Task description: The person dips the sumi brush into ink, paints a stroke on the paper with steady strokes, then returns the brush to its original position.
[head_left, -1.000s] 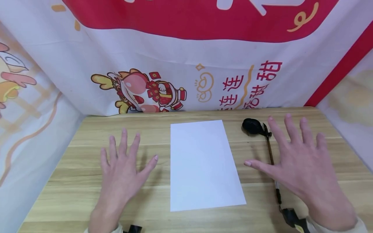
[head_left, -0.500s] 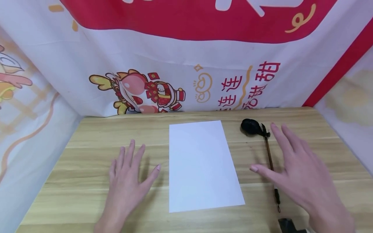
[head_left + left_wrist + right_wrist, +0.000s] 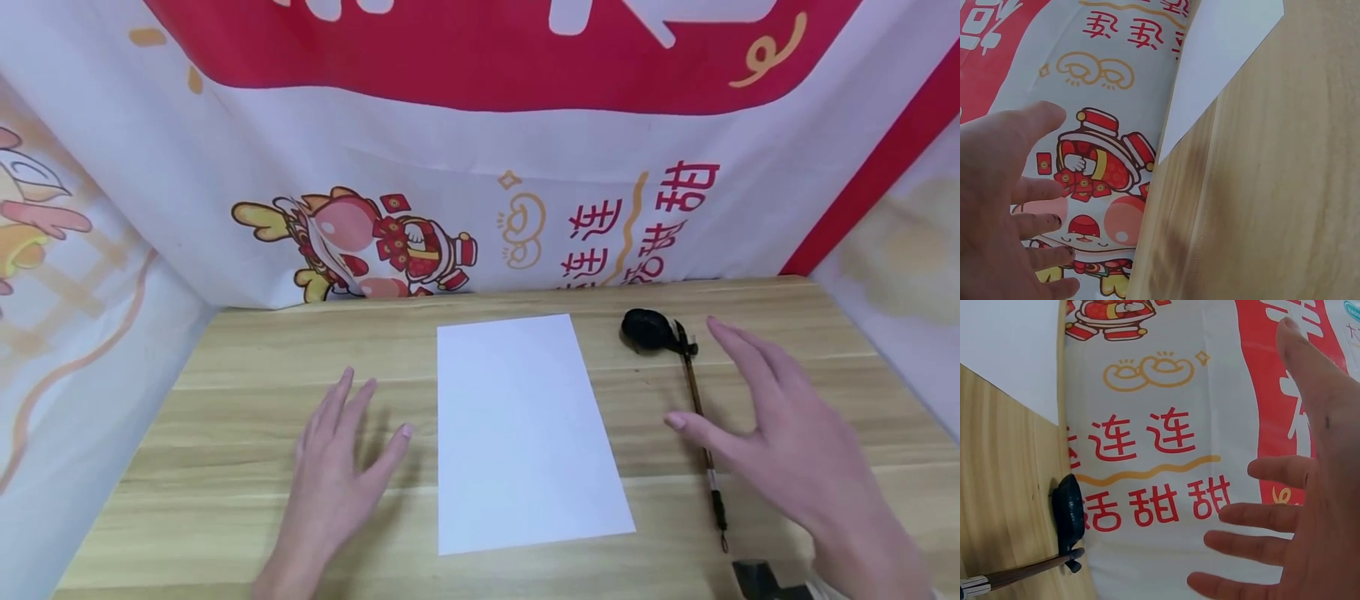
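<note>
A blank sheet of white paper (image 3: 528,433) lies on the wooden table between the two hands. To its right, a writing brush (image 3: 697,400) with a brown handle leans its dark tip on a small black dish (image 3: 647,329). My left hand (image 3: 330,483) hovers left of the paper, thumb spread from the fingers, holding nothing. On the other side my right hand (image 3: 795,450) hovers just right of the brush, fingers relaxed and nothing in them. The right wrist view shows the dish (image 3: 1069,512) and the brush handle (image 3: 1019,573) beyond the hand's loosely spread fingers.
A white and red printed cloth (image 3: 420,133) hangs behind the back edge of the wooden table (image 3: 217,400). More cloth encloses the left and right sides. A black wrist device (image 3: 756,579) shows at the right wrist.
Both hands have turned from spread and palm-down to more sideways, their fingers closer together. The left hand has shifted slightly right. Paper, brush and dish have stayed in place.
</note>
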The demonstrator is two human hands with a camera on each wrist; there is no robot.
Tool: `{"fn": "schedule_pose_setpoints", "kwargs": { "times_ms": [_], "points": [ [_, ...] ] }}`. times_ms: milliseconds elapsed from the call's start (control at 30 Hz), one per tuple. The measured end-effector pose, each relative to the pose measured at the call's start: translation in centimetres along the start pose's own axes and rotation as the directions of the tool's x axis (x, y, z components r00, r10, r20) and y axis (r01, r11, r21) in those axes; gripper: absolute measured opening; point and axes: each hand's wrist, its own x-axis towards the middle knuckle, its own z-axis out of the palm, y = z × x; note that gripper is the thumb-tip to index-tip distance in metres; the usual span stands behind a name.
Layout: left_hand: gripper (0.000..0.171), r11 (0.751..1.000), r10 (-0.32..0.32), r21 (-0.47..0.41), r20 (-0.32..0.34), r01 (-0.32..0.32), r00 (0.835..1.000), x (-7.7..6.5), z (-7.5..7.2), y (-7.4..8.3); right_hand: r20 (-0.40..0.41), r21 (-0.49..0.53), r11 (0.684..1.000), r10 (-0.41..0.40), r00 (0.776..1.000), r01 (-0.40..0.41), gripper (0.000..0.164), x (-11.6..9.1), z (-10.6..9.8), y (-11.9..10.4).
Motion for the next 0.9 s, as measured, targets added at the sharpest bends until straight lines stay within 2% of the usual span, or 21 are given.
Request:
{"fn": "schedule_pose_setpoints", "kwargs": {
  "times_ms": [100,233,400,533,700,900],
  "points": [
    [0.078,0.998,0.008,-0.067,-0.015,-0.009,1.000,-0.2,0.5,-0.3,-0.022,0.063,0.998,-0.014,1.000,0.015,0.104,0.0,0.3,0.2],
    [0.073,0.989,0.066,-0.135,-0.011,-0.067,0.998,-0.1,1.7,-0.6,-0.046,0.101,0.994,-0.045,0.998,0.050,0.089,0.1,0.7,0.6],
    [0.065,0.976,0.133,-0.177,0.033,-0.125,0.991,0.2,3.7,-0.9,-0.049,0.075,0.994,-0.082,0.995,0.086,0.065,0.2,1.1,1.3],
    [0.064,0.968,0.135,-0.223,0.089,-0.113,0.987,0.2,4.6,-1.1,-0.109,0.114,0.979,-0.157,0.982,0.169,0.052,0.5,2.0,2.2],
    [0.059,0.950,0.145,-0.292,0.113,-0.106,0.983,0.6,5.4,-1.2,-0.160,0.164,0.962,-0.193,0.968,0.219,0.047,0.7,2.8,3.4],
    [0.056,0.933,0.187,-0.327,0.078,-0.153,0.979,0.2,6.2,-1.9,-0.137,0.279,0.938,-0.172,0.976,0.205,0.049,0.7,3.4,4.2]
  ]
}}
